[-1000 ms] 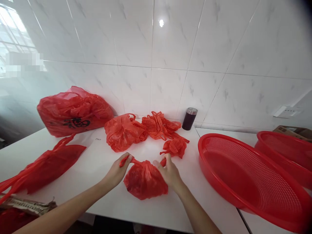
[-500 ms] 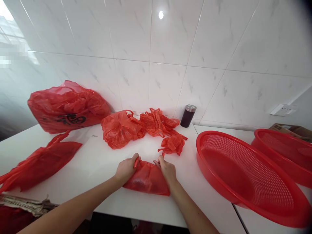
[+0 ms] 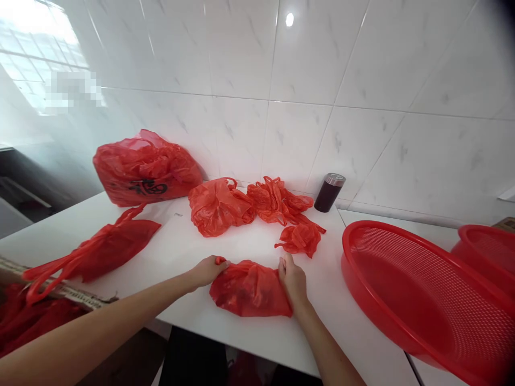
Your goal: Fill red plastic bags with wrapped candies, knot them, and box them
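Observation:
A filled red plastic bag (image 3: 252, 292) lies at the front of the white table, with dim shapes showing through its film. My left hand (image 3: 208, 270) is closed on its upper left corner, a bit of red film poking out by the thumb. At the upper right corner, my right hand (image 3: 293, 277) has its fingers curled shut against the bag; its grip is partly hidden. Just beyond that hand sits a small crumpled red bag (image 3: 301, 239).
Behind lie a bunched red bag (image 3: 219, 206), a heap of crumpled red bags (image 3: 273, 198) and a dark tumbler (image 3: 329, 194). A large red bag (image 3: 145, 171) and a knotted red bag (image 3: 116, 246) are left. Red baskets (image 3: 396, 284) stand right; an open carton (image 3: 76, 294) is lower left.
The view has swung left, so things appear farther right. The bag between my hands looks wider and flatter at the top, and my hands are farther apart.

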A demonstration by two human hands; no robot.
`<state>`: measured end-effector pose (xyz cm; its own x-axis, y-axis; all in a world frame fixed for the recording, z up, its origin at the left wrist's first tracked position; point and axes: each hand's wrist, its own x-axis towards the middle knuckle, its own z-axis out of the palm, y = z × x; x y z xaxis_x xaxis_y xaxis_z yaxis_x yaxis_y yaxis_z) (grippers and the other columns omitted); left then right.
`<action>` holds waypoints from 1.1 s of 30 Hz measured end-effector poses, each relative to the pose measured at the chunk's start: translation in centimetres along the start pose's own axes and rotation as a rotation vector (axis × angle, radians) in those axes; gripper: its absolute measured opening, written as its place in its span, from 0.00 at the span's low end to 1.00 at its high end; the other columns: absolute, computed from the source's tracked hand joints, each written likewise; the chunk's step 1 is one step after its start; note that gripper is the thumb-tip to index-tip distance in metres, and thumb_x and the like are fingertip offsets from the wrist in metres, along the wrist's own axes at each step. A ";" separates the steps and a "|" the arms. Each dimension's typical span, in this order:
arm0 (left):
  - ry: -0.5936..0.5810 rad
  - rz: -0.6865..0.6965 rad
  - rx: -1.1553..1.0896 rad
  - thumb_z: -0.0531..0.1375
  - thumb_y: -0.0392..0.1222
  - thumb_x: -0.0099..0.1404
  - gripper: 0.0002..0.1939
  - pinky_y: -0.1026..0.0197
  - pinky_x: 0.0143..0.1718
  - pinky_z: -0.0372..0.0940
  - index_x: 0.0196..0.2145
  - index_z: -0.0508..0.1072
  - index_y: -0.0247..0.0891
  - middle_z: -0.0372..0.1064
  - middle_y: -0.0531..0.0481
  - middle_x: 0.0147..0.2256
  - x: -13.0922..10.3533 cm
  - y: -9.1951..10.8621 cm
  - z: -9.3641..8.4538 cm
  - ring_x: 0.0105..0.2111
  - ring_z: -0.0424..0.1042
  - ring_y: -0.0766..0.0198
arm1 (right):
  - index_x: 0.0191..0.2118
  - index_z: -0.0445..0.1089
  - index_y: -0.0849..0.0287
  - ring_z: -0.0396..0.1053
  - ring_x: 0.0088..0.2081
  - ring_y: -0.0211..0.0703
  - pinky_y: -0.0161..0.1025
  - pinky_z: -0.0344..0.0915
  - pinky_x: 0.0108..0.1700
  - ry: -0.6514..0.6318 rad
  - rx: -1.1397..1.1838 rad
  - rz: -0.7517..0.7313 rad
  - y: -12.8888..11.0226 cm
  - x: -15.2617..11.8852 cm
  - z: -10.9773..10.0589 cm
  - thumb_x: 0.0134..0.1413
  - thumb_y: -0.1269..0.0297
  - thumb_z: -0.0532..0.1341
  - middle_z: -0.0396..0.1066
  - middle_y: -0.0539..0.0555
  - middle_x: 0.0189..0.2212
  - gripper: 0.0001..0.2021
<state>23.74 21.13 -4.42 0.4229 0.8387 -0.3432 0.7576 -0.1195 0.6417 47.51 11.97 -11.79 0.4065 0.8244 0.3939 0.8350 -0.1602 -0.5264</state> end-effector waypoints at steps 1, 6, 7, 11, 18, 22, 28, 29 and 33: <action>-0.049 -0.029 -0.034 0.52 0.52 0.63 0.18 0.62 0.23 0.56 0.22 0.68 0.39 0.69 0.50 0.24 0.0 0.1 -0.2 0.23 0.66 0.63 | 0.29 0.51 0.54 0.56 0.16 0.37 0.33 0.44 0.21 0.008 0.026 0.018 0.1 0.0 -0.1 0.63 0.59 0.44 0.56 0.43 0.15 0.11; -0.159 -0.099 -0.118 0.53 0.53 0.61 0.19 0.63 0.19 0.57 0.21 0.69 0.37 0.68 0.49 0.21 0.2 -0.3 -0.5 0.18 0.63 0.65 | 0.28 0.45 0.53 0.55 0.17 0.37 0.33 0.48 0.21 0.034 0.137 0.071 -0.1 0.1 -0.6 0.64 0.52 0.44 0.53 0.42 0.16 0.15; -0.147 -0.093 -0.119 0.54 0.53 0.61 0.19 0.62 0.20 0.59 0.22 0.69 0.37 0.68 0.48 0.20 0.2 -0.5 -0.5 0.18 0.64 0.65 | 0.27 0.44 0.53 0.54 0.17 0.37 0.32 0.48 0.21 0.028 0.158 0.069 -0.1 0.1 -0.7 0.64 0.51 0.44 0.52 0.42 0.16 0.16; 0.025 0.009 -0.066 0.53 0.51 0.63 0.16 0.56 0.29 0.67 0.29 0.73 0.37 0.73 0.44 0.28 0.2 -0.3 -1.4 0.26 0.71 0.58 | 0.27 0.45 0.53 0.54 0.18 0.36 0.32 0.52 0.22 0.001 0.296 0.090 -0.4 0.1 -1.1 0.62 0.46 0.48 0.50 0.42 0.18 0.19; 0.193 0.479 0.148 0.56 0.50 0.64 0.18 0.48 0.58 0.54 0.51 0.69 0.46 0.66 0.44 0.55 -0.3 4.6 0.7 0.56 0.61 0.49 | 0.27 0.46 0.53 0.52 0.20 0.36 0.33 0.52 0.23 0.011 0.427 0.136 -0.8 0.1 -1.6 0.60 0.44 0.53 0.49 0.42 0.20 0.21; 0.034 0.522 0.253 0.63 0.48 0.57 0.11 0.53 0.42 0.64 0.37 0.75 0.44 0.74 0.46 0.38 -0.3 5.2 3.8 0.39 0.72 0.50 | 0.27 0.46 0.53 0.52 0.20 0.35 0.33 0.53 0.23 0.039 0.484 0.138 -0.8 -0.1 -1.7 0.60 0.45 0.53 0.49 0.42 0.20 0.20; 0.076 0.392 0.230 0.57 0.50 0.61 0.09 0.60 0.31 0.60 0.33 0.71 0.43 0.71 0.52 0.28 -0.9 2.6 -1.0 0.29 0.69 0.58 | 0.36 0.56 0.53 0.52 0.19 0.37 0.33 0.54 0.24 0.039 0.535 0.151 -0.8 -0.3 -1.7 0.60 0.48 0.54 0.52 0.41 0.18 0.14; 0.103 0.362 0.215 0.56 0.51 0.61 0.11 0.61 0.31 0.60 0.33 0.70 0.42 0.70 0.53 0.28 -1.2 1.9 -2.8 0.29 0.68 0.59 | 0.37 0.56 0.53 0.52 0.19 0.37 0.33 0.54 0.24 0.055 0.542 0.164 -0.8 -0.3 -1.7 0.61 0.49 0.54 0.51 0.41 0.17 0.13; 0.318 0.144 0.084 0.59 0.57 0.57 0.16 0.64 0.32 0.59 0.31 0.71 0.40 0.67 0.56 0.25 -3.0 -1.6 -9.9 0.29 0.65 0.62 | 0.36 0.58 0.54 0.59 0.23 0.39 0.34 0.59 0.27 0.144 0.536 0.198 -0.6 0.0 -2.1 0.61 0.51 0.53 0.62 0.46 0.22 0.11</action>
<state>16.35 24.09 2.33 0.3623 0.9320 -0.0139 0.7455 -0.2808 0.6045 47.75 10.92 -9.94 0.6132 0.7187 0.3277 0.4490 0.0243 -0.8932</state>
